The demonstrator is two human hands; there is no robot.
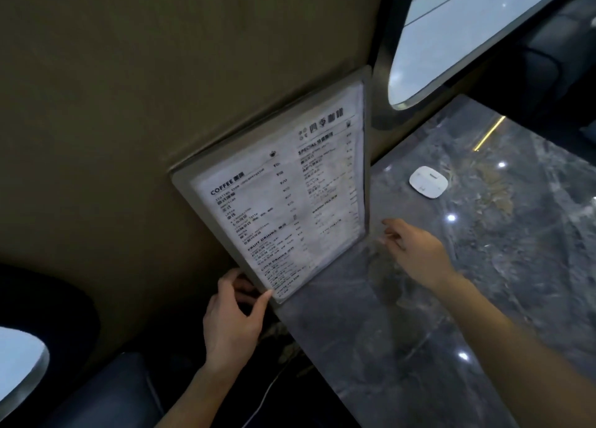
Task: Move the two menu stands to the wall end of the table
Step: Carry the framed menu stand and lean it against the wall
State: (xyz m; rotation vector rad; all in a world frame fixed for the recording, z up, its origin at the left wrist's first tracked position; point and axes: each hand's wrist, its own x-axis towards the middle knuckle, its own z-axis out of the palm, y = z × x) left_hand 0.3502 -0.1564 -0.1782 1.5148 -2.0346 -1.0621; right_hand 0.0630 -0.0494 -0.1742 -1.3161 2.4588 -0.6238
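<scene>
A clear acrylic menu stand with a white printed drinks list stands upright against the olive wall, at the wall end of the dark marble table. My left hand grips its lower left corner, thumb on the front face. Just beside the stand's lower right corner hovers my right hand, fingers loosely spread, holding nothing. I cannot make out a second stand behind the front one.
A small white rounded device lies on the marble to the right of the stand. A rounded window sits above the table's far end. A dark seat is below left, by a pale round tabletop edge.
</scene>
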